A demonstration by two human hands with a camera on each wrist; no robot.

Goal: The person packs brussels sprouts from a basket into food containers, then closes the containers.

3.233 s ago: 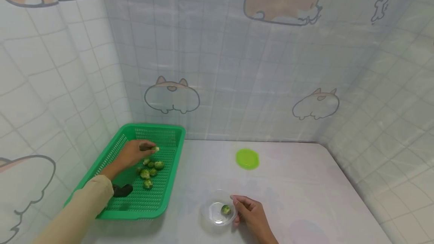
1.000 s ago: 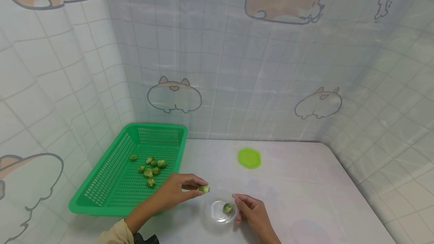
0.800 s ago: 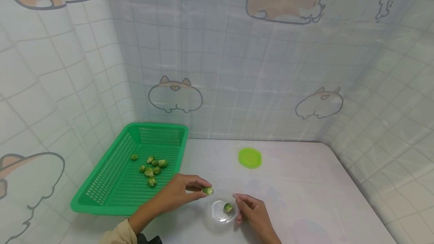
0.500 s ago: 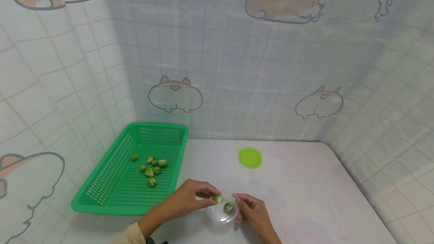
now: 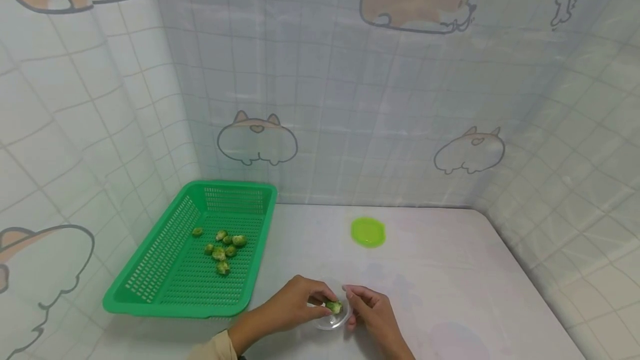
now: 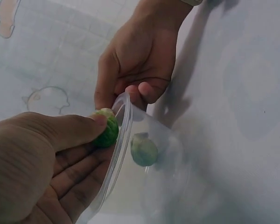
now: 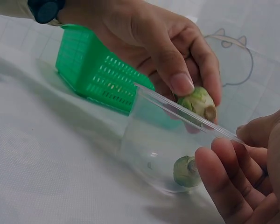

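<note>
Between thumb and fingers my left hand (image 5: 301,303) pinches a Brussels sprout (image 7: 199,103), held at the rim of a clear plastic bowl (image 7: 149,140). My right hand (image 5: 374,315) pinches the bowl's rim from the right side, thumb above and fingers against the outside. A second Brussels sprout (image 7: 185,171) lies on the bottom of the bowl, seen through its wall in both wrist views; in the head view the left hand and held sprout cover it. The bowl stands on the white table.
At the left stands a green perforated basket (image 5: 117,307) with several Brussels sprouts (image 5: 219,253) inside. A bright green lid (image 5: 368,232) lies on the table (image 5: 430,271) behind the bowl. Patterned sheeting (image 5: 325,99) encloses the back and sides.
My left hand picked a sprout from the basket, carried it right, and lowered it to the bowl's opening. The right hand has stayed on the rim.
</note>
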